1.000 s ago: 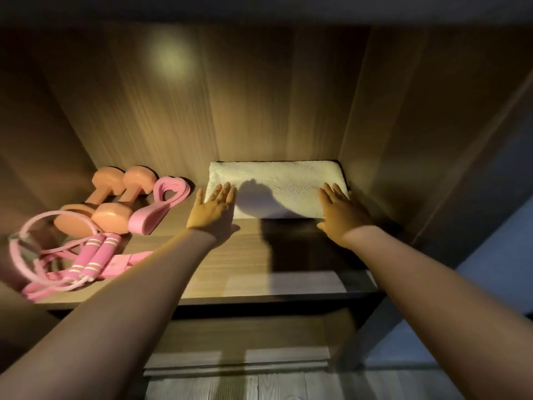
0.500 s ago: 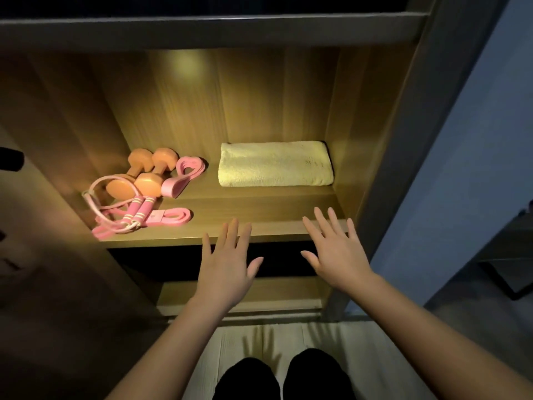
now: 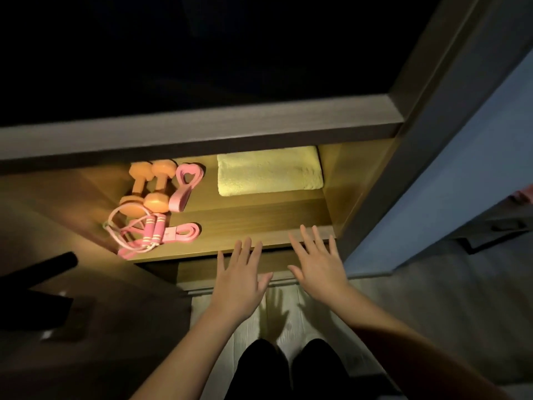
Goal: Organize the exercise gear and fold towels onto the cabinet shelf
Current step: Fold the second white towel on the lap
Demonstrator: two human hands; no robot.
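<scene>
– Showing which hands, and how do the fingers lie?
– Left hand (image 3: pixel 239 280) and right hand (image 3: pixel 318 268), palms down, fingers straight and spread wide, holding nothing, just in front of the shelf (image 3: pixel 259 215) edge.
– Where is the gear?
– Folded towel (image 3: pixel 269 171) lies at the shelf's back right. Two dumbbells (image 3: pixel 150 186), a looped band (image 3: pixel 186 183) and a jump rope (image 3: pixel 144 235) lie at its left, apart from both hands.

Shelf (image 3: pixel 259 220): wood-grain board, matt, smooth.
Towel (image 3: pixel 268 171), on shelf: pale yellow terry cloth, soft nubby pile.
Dumbbells (image 3: pixel 150 186), on shelf: orange coating, smooth, matt.
Figure-eight band (image 3: pixel 186 187), on shelf: pink, rubbery-looking, smooth.
Jump rope (image 3: pixel 150 232), on shelf: pink plastic-looking handles, slick cord.
Floor (image 3: pixel 251 327), below shelf: pale wood-look planks, matt.
</scene>
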